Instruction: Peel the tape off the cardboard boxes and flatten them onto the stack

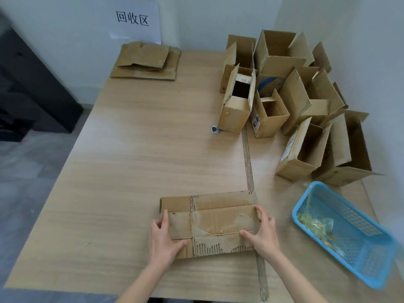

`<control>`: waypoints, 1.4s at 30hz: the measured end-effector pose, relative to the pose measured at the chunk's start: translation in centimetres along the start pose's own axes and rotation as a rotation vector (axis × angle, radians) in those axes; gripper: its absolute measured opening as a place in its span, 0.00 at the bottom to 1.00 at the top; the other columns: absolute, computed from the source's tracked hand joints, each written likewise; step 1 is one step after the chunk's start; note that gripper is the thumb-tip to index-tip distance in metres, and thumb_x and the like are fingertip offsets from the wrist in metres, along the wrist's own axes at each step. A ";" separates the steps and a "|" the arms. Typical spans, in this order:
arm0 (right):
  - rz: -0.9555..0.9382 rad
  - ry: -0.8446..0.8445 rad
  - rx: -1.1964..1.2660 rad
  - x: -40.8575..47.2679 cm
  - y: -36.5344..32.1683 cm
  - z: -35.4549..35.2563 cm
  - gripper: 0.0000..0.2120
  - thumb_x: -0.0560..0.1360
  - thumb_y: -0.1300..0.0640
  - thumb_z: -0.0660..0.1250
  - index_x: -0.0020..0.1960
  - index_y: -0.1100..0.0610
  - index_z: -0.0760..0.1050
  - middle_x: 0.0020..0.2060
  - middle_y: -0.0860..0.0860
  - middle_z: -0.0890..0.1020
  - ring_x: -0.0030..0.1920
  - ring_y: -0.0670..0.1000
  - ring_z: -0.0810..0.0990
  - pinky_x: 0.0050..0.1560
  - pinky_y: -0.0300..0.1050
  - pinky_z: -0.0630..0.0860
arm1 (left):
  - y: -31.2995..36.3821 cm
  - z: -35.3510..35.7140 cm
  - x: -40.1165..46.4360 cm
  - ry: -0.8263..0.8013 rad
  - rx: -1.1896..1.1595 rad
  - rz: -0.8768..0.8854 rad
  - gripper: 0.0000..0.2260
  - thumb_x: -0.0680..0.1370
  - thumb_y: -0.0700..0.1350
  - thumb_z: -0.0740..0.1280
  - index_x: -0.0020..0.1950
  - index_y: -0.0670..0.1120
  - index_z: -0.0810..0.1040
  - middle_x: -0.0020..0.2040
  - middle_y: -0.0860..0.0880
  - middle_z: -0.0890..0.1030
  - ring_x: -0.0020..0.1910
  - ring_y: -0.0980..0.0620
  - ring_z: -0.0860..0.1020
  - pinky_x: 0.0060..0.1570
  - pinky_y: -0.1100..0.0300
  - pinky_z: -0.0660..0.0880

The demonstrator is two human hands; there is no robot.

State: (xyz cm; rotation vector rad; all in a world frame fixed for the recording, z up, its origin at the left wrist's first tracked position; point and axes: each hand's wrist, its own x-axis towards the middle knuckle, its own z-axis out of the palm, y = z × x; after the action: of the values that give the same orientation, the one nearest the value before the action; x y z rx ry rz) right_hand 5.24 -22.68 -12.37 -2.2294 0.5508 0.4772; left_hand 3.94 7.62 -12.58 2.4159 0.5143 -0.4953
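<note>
Far left at the back of the surface (135, 136), we see the stack (146, 61) of flat cardboard, under a paper sign (133, 19). We cannot count its sheets.

Near us lies one flattened box (209, 223), flat on the surface. Our left hand (162, 237) holds its left edge, fingers curled over it and thumb on top. Our right hand (262, 231) holds the right edge the same way. We think the box is light, thin and a bit bendy, with torn, rough edges. Holding both short ends should keep it from flopping.

To the right stand the open boxes (284, 106), about ten of them, crowded together. One blue basket (345, 232) holds peeled tape (314, 224).
</note>
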 end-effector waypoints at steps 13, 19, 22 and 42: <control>-0.551 0.062 -0.032 -5.4 -25.9 -0.6 0.40 0.75 0.51 0.76 0.81 0.51 0.60 0.74 0.50 0.69 0.74 0.50 0.68 0.73 0.48 0.65 | -1.1 -26.7 -2.1 0.335 -0.015 0.222 0.55 0.67 0.57 0.82 0.83 0.48 0.52 0.64 0.48 0.63 0.62 0.49 0.72 0.61 0.55 0.74; -0.750 0.113 -0.054 -12.7 -40.3 1.2 0.38 0.75 0.51 0.76 0.80 0.53 0.62 0.70 0.53 0.72 0.71 0.53 0.71 0.68 0.44 0.66 | -6.2 -41.2 -5.8 0.514 -0.067 0.308 0.52 0.69 0.57 0.80 0.83 0.48 0.52 0.61 0.50 0.62 0.60 0.48 0.73 0.60 0.50 0.77; -0.819 0.120 -0.042 -16.7 -45.7 3.7 0.39 0.75 0.52 0.76 0.80 0.53 0.62 0.69 0.53 0.72 0.69 0.53 0.71 0.67 0.42 0.66 | -9.9 -46.9 -7.8 0.582 -0.087 0.327 0.52 0.70 0.57 0.80 0.83 0.48 0.52 0.61 0.50 0.62 0.59 0.47 0.73 0.59 0.50 0.78; -1.091 0.157 -0.081 -30.7 -67.0 23.1 0.39 0.76 0.46 0.74 0.81 0.54 0.61 0.68 0.53 0.70 0.66 0.51 0.73 0.64 0.39 0.67 | -31.7 -69.2 -9.4 0.813 -0.103 0.254 0.50 0.70 0.56 0.79 0.83 0.46 0.55 0.59 0.48 0.62 0.59 0.44 0.74 0.60 0.44 0.76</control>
State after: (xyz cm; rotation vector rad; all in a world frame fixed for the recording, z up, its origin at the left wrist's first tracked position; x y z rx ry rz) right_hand 11.00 42.65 28.45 -2.2678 -0.6341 -0.2515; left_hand -3.59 72.40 27.72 2.4585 0.5239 0.6384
